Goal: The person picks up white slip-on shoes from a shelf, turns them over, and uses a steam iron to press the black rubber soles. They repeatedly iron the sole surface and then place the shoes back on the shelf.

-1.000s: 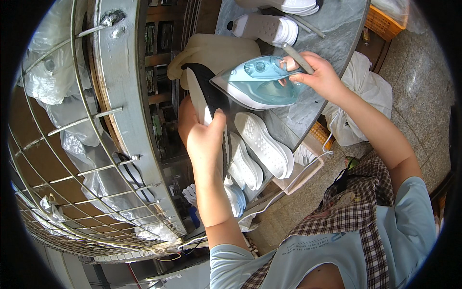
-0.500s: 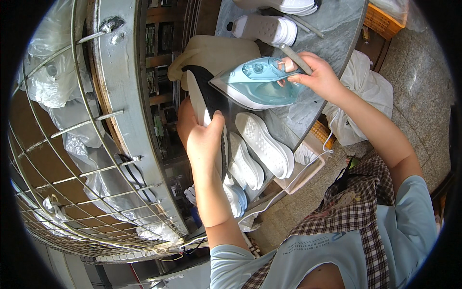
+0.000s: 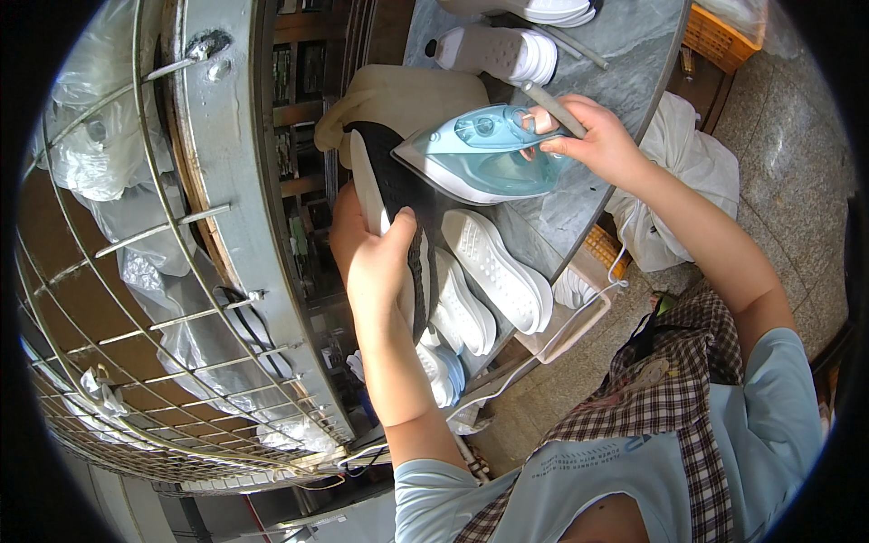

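Observation:
My left hand (image 3: 373, 253) grips a black shoe (image 3: 396, 167) with a white sole, its thumb pressed on the dark upper and its other fingers behind the sole. My right hand (image 3: 593, 140) is closed round the handle of a pale blue and white steam iron (image 3: 489, 158). A short grey rod (image 3: 554, 107) sticks out of the same grip. The iron's pointed tip faces the black upper, very near or touching it; I cannot tell which. Two white shoe soles (image 3: 498, 271) (image 3: 462, 303) lie on the grey marble-patterned table (image 3: 634, 63), right of the black shoe.
Behind the shoe stands a beige plastic jug (image 3: 412, 90). White-soled shoes (image 3: 493, 54) and grey rods (image 3: 579, 47) lie at the table's far end. A metal grille (image 3: 181, 217) borders the left. Right of the table are a white sack (image 3: 683, 181) and an orange crate (image 3: 720, 38).
The black shoe has turned slightly in my left hand, so more of its dark upper shows. The iron has shifted a little to the left.

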The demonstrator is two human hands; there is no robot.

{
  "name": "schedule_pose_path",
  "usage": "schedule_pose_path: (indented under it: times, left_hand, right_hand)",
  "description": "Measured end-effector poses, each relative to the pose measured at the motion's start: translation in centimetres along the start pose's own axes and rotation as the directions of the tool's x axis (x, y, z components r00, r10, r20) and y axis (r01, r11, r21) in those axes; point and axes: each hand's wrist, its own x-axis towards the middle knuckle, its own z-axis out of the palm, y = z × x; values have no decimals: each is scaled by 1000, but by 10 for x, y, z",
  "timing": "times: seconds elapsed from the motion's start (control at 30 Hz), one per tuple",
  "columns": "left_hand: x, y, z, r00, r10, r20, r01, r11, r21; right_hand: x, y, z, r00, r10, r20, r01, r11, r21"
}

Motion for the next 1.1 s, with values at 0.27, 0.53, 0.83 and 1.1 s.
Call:
schedule_pose_path:
  times: [0.27,0.53,0.83,1.1]
  left_hand:
    - [3,3,-6,991,-102,83,114,982,-149]
    - [4,9,-15,981,-100,169,128,978,-162]
    - [4,15,-20,970,-141,200,176,969,-173]
    - [7,13,-24,963,-112,245,158,971,-178]
  right_hand:
    - [3,-3,-4,999,-50,19,52,996,-74]
    - [3,-2,-1,994,48,99,-57,994,94]
    - [0,-5,-3,989,57,139,-64,997,52]
    - [-3,-9,-4,993,5,121,2,998,-61]
